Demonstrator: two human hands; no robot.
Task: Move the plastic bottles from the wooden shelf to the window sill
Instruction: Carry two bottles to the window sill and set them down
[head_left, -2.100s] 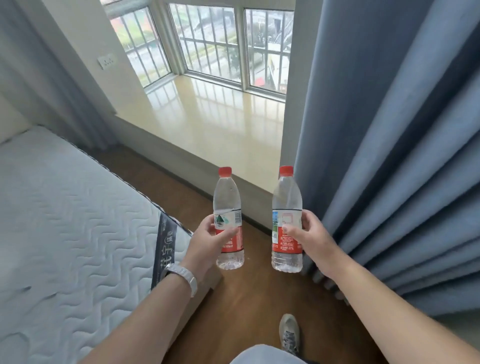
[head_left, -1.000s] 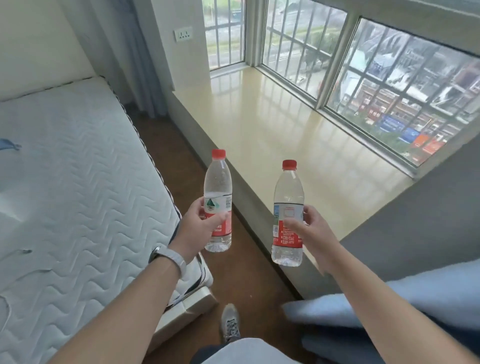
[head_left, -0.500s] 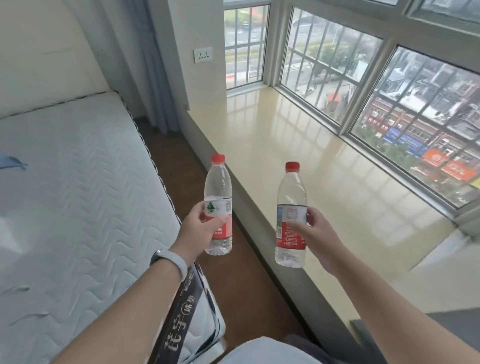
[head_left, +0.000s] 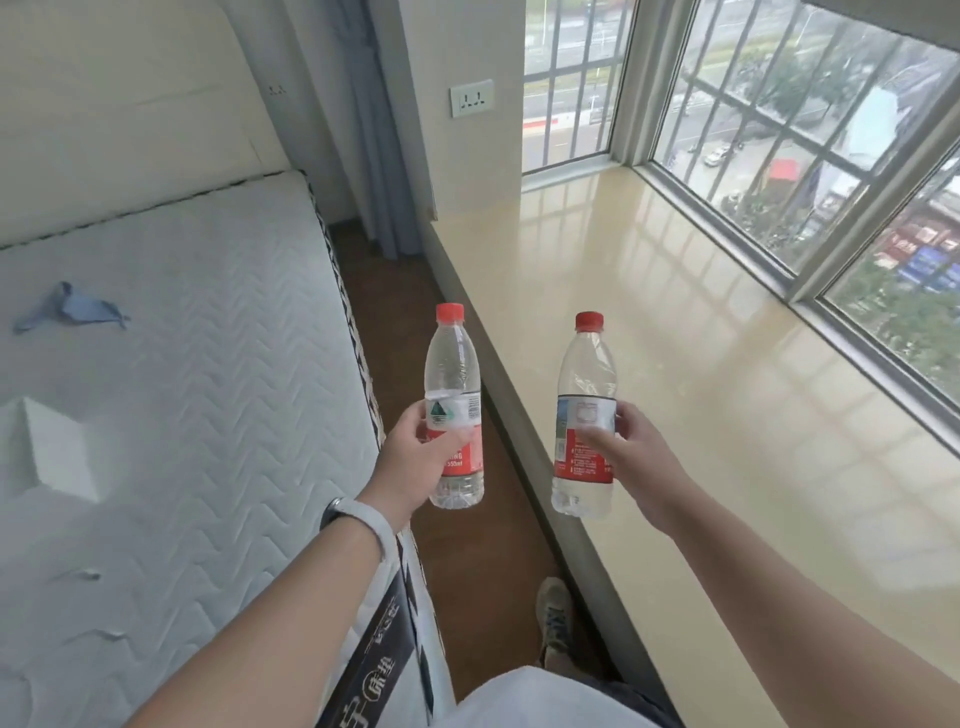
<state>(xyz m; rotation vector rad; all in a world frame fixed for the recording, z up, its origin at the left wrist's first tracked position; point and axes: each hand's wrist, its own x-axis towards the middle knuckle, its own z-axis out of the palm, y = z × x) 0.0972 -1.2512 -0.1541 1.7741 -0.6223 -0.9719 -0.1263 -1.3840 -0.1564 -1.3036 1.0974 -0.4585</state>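
Observation:
My left hand grips a clear plastic bottle with a red cap and a red and white label, held upright over the strip of wooden floor. A second bottle of the same kind is held upright by my right hand, above the near edge of the window sill. The sill is a wide, glossy cream slab running under the windows on the right. Both bottles are in the air, touching nothing else. The wooden shelf is out of view.
A bare white mattress fills the left side, with a small blue cloth on it. A narrow wooden floor strip separates bed and sill. My shoe stands there. A blue curtain and wall socket lie ahead.
The view has swung left from the curtain and moved along the sill, so more of the sill lies beside me. Both hands keep the bottles upright; the right one now hangs over the sill's edge.

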